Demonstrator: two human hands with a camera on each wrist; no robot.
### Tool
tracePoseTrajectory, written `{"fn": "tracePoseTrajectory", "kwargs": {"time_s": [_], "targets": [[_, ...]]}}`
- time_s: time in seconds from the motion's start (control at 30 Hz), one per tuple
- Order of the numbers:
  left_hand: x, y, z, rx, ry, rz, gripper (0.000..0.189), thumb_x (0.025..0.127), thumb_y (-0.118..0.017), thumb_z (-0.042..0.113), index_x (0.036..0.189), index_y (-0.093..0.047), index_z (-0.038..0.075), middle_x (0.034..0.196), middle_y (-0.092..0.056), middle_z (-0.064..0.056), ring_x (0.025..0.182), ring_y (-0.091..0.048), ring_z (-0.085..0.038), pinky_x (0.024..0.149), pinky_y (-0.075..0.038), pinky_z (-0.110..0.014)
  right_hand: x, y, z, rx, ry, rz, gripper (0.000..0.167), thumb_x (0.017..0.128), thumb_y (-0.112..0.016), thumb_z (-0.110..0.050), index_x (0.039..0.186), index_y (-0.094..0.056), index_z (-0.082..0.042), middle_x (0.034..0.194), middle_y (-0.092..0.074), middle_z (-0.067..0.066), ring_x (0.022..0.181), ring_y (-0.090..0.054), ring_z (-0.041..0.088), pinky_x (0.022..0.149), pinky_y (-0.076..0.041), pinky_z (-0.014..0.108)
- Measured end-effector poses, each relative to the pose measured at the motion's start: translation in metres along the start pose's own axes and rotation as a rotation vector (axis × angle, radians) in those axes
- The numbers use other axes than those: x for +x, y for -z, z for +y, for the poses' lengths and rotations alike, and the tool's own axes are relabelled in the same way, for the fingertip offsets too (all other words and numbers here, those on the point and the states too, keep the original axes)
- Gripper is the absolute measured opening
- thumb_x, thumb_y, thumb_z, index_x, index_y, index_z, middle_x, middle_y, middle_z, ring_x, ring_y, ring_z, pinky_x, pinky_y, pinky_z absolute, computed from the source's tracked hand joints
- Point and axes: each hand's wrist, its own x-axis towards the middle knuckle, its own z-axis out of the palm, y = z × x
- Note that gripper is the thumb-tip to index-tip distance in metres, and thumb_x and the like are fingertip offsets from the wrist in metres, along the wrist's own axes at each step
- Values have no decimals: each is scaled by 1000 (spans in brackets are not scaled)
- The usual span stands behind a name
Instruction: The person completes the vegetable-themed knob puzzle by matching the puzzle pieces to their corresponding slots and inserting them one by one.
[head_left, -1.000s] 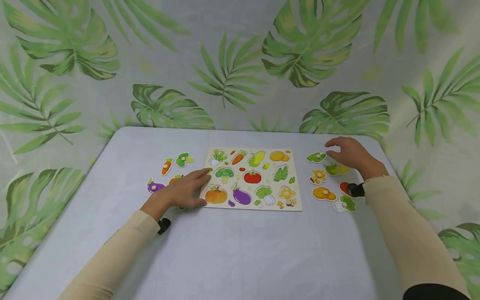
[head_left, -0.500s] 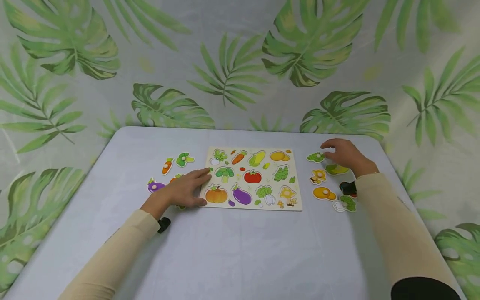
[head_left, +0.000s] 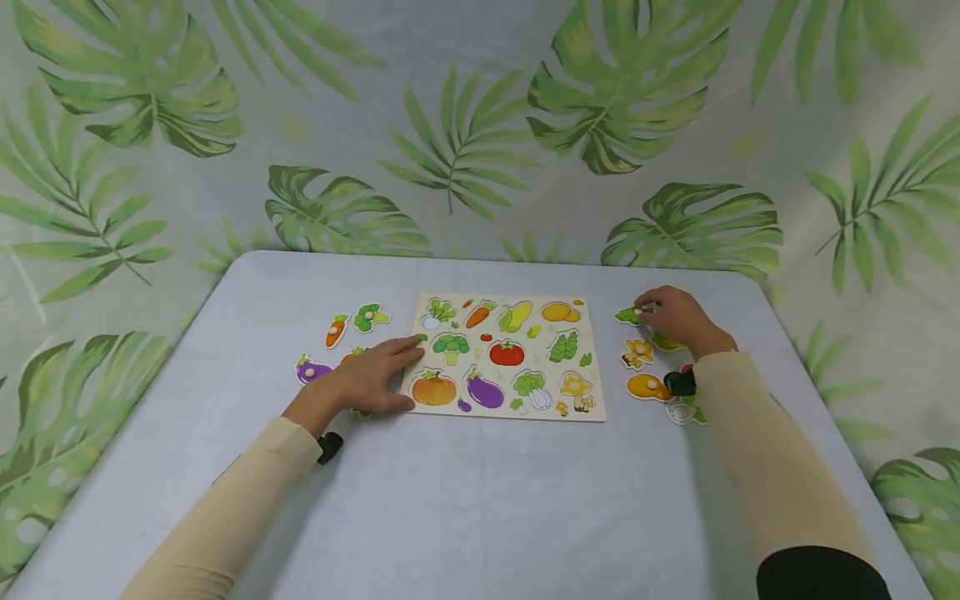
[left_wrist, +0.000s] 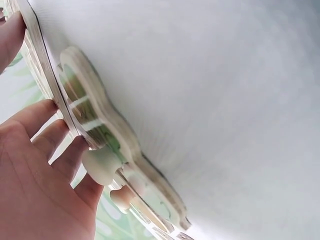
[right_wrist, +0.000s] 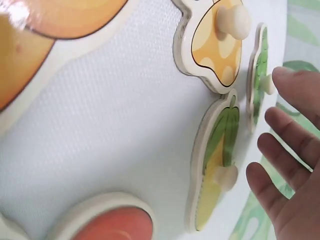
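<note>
My left hand (head_left: 367, 379) rests on the left edge of a cream puzzle board (head_left: 478, 362) printed with vegetables. In the left wrist view its fingertips press against the board's rim, beside a green knobbed piece (left_wrist: 120, 137). At the back right, my right hand (head_left: 682, 321) reaches over a green pea-pod-like piece (head_left: 625, 317). The right wrist view shows the thumb right at that piece's wooden knob (right_wrist: 269, 85), the other fingers spread apart from it. Under the hand lies the corn piece (right_wrist: 207, 180), partly covered in the head view.
Left of the board lie carrot (head_left: 336, 332), broccoli (head_left: 370, 317) and eggplant (head_left: 311, 369) pieces, others partly under the left hand. To its right are mushroom (head_left: 637, 353), potato (head_left: 645, 386) and cabbage (head_left: 681, 412) pieces. A leaf-patterned cloth (head_left: 480, 233) hangs behind the table.
My right hand has moved left and slightly down, from beside the green piece to over its knob. The left hand stays on the board's edge.
</note>
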Motion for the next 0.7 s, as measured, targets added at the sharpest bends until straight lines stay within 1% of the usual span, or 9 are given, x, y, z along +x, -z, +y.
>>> {"fn": "tracePoseTrajectory", "kwargs": {"time_s": [0.2,0.4,0.53,0.7], "targets": [[0,1,-2,-6,-1,-11,87,84,-74,44,155,-34,13,167,-20,-7,154,-22,-35,122,-28,-56,4,-9,6,30,-54,47,36,97,-55,-17,126,-63,3,135,-52,30,125,-48,45,107,-40,63],[0,2,-1,-15,15,-25,89,84,-75,45,156,-33,15,168,-18,-5,154,-20,-34,122,-27,-56,5,-12,8,54,-64,82,33,97,-57,-16,122,-66,4,131,-54,30,123,-49,45,108,-39,63],[1,3,-1,-17,19,-31,90,83,-76,45,156,-33,14,168,-18,-5,154,-20,-35,123,-26,-57,5,-12,8,58,-75,85,31,98,-57,-16,121,-67,3,132,-54,29,123,-48,45,108,-39,63],[1,3,0,-23,22,-38,90,83,-77,44,156,-33,14,168,-18,-5,154,-20,-35,123,-25,-56,6,-13,7,47,-66,82,31,99,-57,-17,121,-67,3,132,-53,29,123,-48,46,108,-38,63]]}}
